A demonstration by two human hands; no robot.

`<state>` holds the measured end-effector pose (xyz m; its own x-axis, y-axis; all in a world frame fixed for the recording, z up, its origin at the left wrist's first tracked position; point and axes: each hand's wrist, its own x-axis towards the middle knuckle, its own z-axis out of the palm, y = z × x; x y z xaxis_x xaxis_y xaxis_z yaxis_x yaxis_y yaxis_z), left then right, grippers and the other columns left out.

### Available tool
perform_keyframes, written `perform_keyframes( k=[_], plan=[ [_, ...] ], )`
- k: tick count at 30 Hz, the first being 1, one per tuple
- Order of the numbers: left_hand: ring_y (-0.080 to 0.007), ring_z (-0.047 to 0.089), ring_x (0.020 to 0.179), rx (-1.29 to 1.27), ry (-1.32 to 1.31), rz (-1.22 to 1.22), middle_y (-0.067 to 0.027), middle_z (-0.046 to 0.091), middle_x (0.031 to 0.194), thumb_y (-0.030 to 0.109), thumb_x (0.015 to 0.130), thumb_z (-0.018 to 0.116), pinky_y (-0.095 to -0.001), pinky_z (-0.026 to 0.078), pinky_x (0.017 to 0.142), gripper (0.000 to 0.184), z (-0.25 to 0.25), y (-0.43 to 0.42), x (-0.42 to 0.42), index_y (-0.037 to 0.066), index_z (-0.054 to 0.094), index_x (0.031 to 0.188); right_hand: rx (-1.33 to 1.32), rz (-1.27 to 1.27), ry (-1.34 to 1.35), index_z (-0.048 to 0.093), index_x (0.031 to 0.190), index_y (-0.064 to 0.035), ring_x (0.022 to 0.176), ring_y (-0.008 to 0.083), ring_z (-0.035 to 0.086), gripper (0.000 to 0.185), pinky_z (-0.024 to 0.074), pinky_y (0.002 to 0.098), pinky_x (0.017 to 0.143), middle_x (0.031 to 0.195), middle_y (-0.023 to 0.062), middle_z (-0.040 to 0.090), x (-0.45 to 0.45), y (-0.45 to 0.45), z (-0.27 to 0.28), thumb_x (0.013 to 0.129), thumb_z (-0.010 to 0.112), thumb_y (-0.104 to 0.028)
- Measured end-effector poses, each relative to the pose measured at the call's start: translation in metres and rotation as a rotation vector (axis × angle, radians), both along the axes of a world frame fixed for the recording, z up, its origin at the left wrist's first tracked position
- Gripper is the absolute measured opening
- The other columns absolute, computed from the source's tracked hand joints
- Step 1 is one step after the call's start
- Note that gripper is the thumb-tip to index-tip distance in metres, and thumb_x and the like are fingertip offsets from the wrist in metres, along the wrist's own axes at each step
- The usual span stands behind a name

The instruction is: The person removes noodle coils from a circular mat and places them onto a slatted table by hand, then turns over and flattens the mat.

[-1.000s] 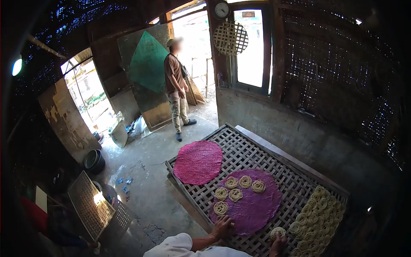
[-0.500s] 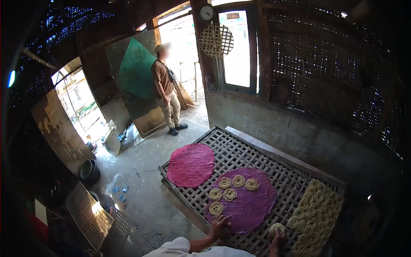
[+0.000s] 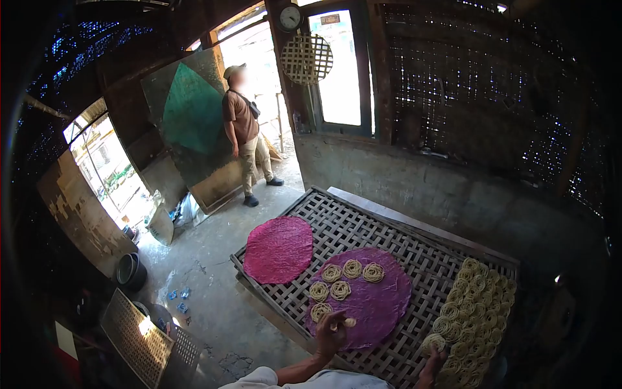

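Observation:
My right hand point(image 3: 433, 366) grips a pale coiled noodle nest point(image 3: 433, 343) near the front edge of the woven rack. My left hand point(image 3: 331, 333) is over the near left part of a round purple sheet point(image 3: 376, 311), its fingers bent in a pinch. Something small and pale shows at those fingertips, but I cannot make out what it is. Just beyond this hand lies a noodle nest point(image 3: 321, 312), with several others on the sheet's far left side. Right of my right hand, many noodle nests point(image 3: 476, 311) sit in close rows on the rack.
The slatted woven rack point(image 3: 414, 240) also bears a round pink-red sheet point(image 3: 278, 249). A person point(image 3: 245, 126) stands by the bright doorway. At left are a leaning woven tray point(image 3: 136, 337), black buckets point(image 3: 131, 272) and a sack point(image 3: 159, 223). A wall runs behind the rack.
My left hand has lifted and its fingers have curled, with a pale bit now showing there. The right hand has moved rightward with its noodle nest. The view has shifted slightly.

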<state>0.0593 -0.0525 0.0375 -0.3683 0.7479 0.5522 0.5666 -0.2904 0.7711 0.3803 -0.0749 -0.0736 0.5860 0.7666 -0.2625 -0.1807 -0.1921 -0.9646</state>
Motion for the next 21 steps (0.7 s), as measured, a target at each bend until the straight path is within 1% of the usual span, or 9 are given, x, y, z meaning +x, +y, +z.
perform_keyframes(
  k=[3, 5, 6, 8, 12, 15, 16, 19, 21],
  plan=[
    [-0.021, 0.064, 0.082, -0.02, -0.048, -0.004, -0.0078, 0.067, 0.087, -0.009, 0.074, 0.061, -0.0313, 0.05, 0.071, 0.038, 0.011, 0.007, 0.011, 0.008, 0.066, 0.108, -0.003, 0.149, -0.037, 0.05, 0.128, 0.0044, 0.109, 0.0272, 0.056, 0.044, 0.0426, 0.0389, 0.095, 0.127, 0.0164, 0.054, 0.012, -0.004, 0.047, 0.088, 0.058, -0.013],
    [-0.0203, 0.064, 0.084, -0.061, -0.164, -0.066, -0.0074, 0.067, 0.088, -0.008, 0.076, 0.062, -0.0311, 0.05, 0.074, 0.038, 0.021, 0.009, 0.017, 0.009, 0.066, 0.11, 0.218, 0.116, -0.235, 0.052, 0.125, 0.0057, 0.106, 0.0276, 0.058, 0.041, 0.0433, 0.0393, 0.093, 0.12, 0.0166, 0.058, -0.018, -0.017, 0.106, 0.087, 0.057, -0.011],
    [-0.0199, 0.065, 0.085, -0.082, -0.222, -0.097, -0.0072, 0.067, 0.089, -0.008, 0.077, 0.063, -0.0309, 0.05, 0.075, 0.037, 0.027, 0.01, 0.021, 0.009, 0.066, 0.11, 0.109, -0.033, -0.207, 0.052, 0.124, 0.0058, 0.105, 0.0277, 0.058, 0.041, 0.0437, 0.0393, 0.093, 0.118, 0.0163, 0.058, -0.022, -0.012, 0.113, 0.087, 0.057, -0.01],
    [-0.0201, 0.065, 0.088, -0.133, -0.366, -0.147, -0.0083, 0.068, 0.094, -0.006, 0.079, 0.065, -0.031, 0.05, 0.08, 0.034, 0.037, 0.012, 0.026, 0.005, 0.066, 0.111, 0.019, -0.029, -0.058, 0.052, 0.126, 0.0053, 0.105, 0.0279, 0.058, 0.042, 0.0436, 0.0396, 0.094, 0.118, 0.0162, 0.059, 0.028, -0.006, 0.051, 0.087, 0.056, -0.01],
    [-0.0207, 0.066, 0.093, -0.181, -0.968, -0.274, -0.0117, 0.068, 0.106, 0.004, 0.084, 0.067, -0.0298, 0.051, 0.086, 0.029, 0.062, 0.018, 0.032, -0.002, 0.064, 0.112, 0.018, -0.051, -0.039, 0.052, 0.127, 0.0046, 0.106, 0.0283, 0.058, 0.043, 0.0428, 0.0403, 0.095, 0.118, 0.0161, 0.059, 0.026, -0.01, 0.066, 0.087, 0.056, -0.01],
    [-0.0207, 0.065, 0.097, -0.452, -1.386, -0.776, -0.0144, 0.066, 0.113, 0.014, 0.088, 0.065, -0.0284, 0.049, 0.09, 0.031, -0.058, 0.034, 0.022, -0.004, 0.063, 0.113, -0.01, -0.057, -0.033, 0.053, 0.126, 0.0045, 0.105, 0.0282, 0.059, 0.043, 0.0441, 0.0399, 0.093, 0.118, 0.0156, 0.059, 0.016, -0.013, 0.075, 0.086, 0.057, -0.01],
    [-0.0186, 0.065, 0.093, -0.633, -1.362, -0.597, -0.0108, 0.067, 0.107, 0.019, 0.09, 0.062, -0.0286, 0.05, 0.086, 0.032, -0.058, 0.026, 0.034, -0.002, 0.064, 0.115, -0.017, -0.046, -0.043, 0.054, 0.125, 0.0045, 0.104, 0.0278, 0.059, 0.043, 0.0452, 0.0396, 0.091, 0.117, 0.0151, 0.059, 0.015, -0.012, 0.072, 0.086, 0.057, -0.01],
    [-0.0144, 0.064, 0.086, -0.772, -1.293, -0.544, -0.0071, 0.067, 0.1, 0.018, 0.09, 0.062, -0.0277, 0.051, 0.076, 0.031, -0.058, 0.023, 0.054, -0.001, 0.064, 0.114, -0.163, -0.113, -0.086, 0.055, 0.123, 0.0041, 0.101, 0.0276, 0.06, 0.044, 0.0486, 0.04, 0.086, 0.113, 0.0132, 0.06, 0.018, -0.01, 0.046, 0.086, 0.061, -0.019],
    [-0.009, 0.06, 0.078, -0.763, -1.309, -0.601, -0.004, 0.066, 0.095, 0.019, 0.09, 0.064, -0.0242, 0.048, 0.066, 0.027, -0.045, 0.028, 0.052, 0.002, 0.065, 0.111, 0.031, -0.074, 0.001, 0.057, 0.119, 0.0042, 0.098, 0.0244, 0.059, 0.041, 0.0492, 0.0379, 0.083, 0.11, 0.0117, 0.061, 0.025, -0.022, 0.04, 0.084, 0.062, -0.017]
  ],
)
